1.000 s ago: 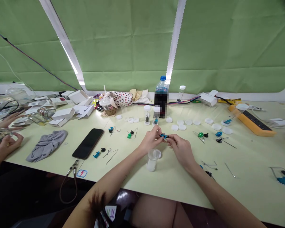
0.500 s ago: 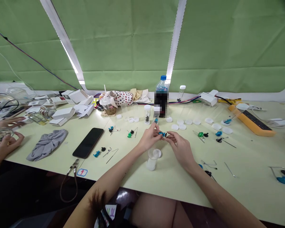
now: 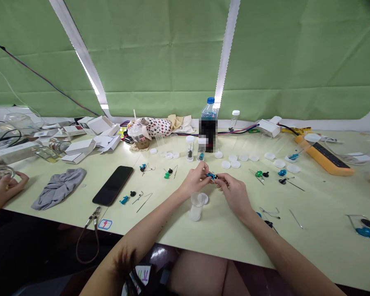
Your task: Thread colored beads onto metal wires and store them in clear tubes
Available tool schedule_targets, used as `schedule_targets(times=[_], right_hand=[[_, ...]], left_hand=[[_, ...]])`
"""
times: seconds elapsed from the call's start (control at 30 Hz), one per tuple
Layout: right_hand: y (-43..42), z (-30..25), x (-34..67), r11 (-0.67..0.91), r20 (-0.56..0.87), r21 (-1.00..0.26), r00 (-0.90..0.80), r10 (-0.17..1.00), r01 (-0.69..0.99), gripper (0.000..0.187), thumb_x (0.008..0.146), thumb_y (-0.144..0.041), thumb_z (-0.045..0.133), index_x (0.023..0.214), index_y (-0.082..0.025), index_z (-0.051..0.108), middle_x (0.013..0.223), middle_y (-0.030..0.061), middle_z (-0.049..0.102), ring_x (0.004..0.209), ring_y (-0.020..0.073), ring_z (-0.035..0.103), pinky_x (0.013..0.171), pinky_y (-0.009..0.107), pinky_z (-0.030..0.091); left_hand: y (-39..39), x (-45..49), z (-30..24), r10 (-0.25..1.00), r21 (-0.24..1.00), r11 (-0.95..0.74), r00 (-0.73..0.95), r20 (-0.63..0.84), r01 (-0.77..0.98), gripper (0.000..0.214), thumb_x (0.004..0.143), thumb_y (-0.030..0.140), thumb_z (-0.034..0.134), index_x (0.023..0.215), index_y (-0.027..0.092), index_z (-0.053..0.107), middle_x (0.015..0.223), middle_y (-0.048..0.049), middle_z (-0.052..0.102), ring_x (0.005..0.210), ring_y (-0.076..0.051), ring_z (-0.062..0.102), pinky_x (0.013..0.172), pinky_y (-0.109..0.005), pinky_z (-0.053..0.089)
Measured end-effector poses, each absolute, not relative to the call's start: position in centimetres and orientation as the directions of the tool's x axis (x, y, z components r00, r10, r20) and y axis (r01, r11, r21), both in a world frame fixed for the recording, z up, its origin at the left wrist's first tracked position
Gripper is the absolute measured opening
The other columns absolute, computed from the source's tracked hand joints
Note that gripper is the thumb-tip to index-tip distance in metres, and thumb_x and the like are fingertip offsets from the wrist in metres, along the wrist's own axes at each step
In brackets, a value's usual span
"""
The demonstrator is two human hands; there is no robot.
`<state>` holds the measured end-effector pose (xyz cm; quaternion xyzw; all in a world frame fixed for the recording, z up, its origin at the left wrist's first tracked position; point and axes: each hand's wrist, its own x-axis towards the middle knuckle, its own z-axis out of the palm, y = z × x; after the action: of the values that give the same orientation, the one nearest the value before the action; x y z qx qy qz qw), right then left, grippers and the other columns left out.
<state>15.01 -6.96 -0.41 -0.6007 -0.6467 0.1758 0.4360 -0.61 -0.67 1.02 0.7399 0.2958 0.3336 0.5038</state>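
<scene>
A small blue part with a black piece (image 3: 211, 175) is between my two hands, above the table. My left hand (image 3: 196, 179) pinches its left side with thumb and fingers closed. From the right, my right hand (image 3: 233, 190) has its fingertips closed on the black end. Just below my hands stands an open clear plastic tube (image 3: 196, 209), with a white cap (image 3: 205, 199) beside it. Behind my left hand, capped tubes (image 3: 190, 149) stand upright with small parts inside. Loose blue and black parts with bent wires (image 3: 125, 200) lie to the left.
Left of my arms lie a black phone (image 3: 113, 186) and a grey cloth (image 3: 59, 188). White caps (image 3: 235, 164) are scattered behind my hands, near a dark drink bottle (image 3: 208, 131). An orange power strip (image 3: 329, 158) lies at right. Another person's hand (image 3: 10, 185) shows at far left.
The blue part has turned slightly between my hands, and my right fingers sit closer to it. At far left, one of the other person's hands has gone from view.
</scene>
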Motion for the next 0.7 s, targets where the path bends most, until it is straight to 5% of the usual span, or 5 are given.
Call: schedule_targets(times=[0.4,0.7], right_hand=[[-7.01,-0.2,14.99,0.145,0.28,-0.699,0.081,0.957,0.7,0.027,0.092,-0.039,0.037,0.088,-0.022,0.058,0.075,0.002,0.066,0.063,0.0169,0.059,0.062,0.028,0.043],[-6.67,-0.68,14.89,0.251,0.389,-0.74,0.093,0.916,0.625,0.022,0.087,-0.033,0.046,0.101,-0.022,0.057,0.095,0.0051,0.068,0.085,0.0202,0.063,0.075,0.033,0.046]], left_hand=[[-0.71,-0.52,0.94,0.772,0.952,-0.295,0.606,0.19,0.077,0.021,0.082,0.026,0.054,0.085,0.02,0.034,0.084,-0.0037,0.064,0.075,-0.015,0.067,0.066,-0.026,0.05],[-0.31,-0.48,0.59,0.803,0.979,-0.203,0.569,0.179,-0.021,0.025,0.079,0.022,0.056,0.085,0.02,0.032,0.079,-0.0017,0.062,0.072,-0.016,0.067,0.066,-0.028,0.052]])
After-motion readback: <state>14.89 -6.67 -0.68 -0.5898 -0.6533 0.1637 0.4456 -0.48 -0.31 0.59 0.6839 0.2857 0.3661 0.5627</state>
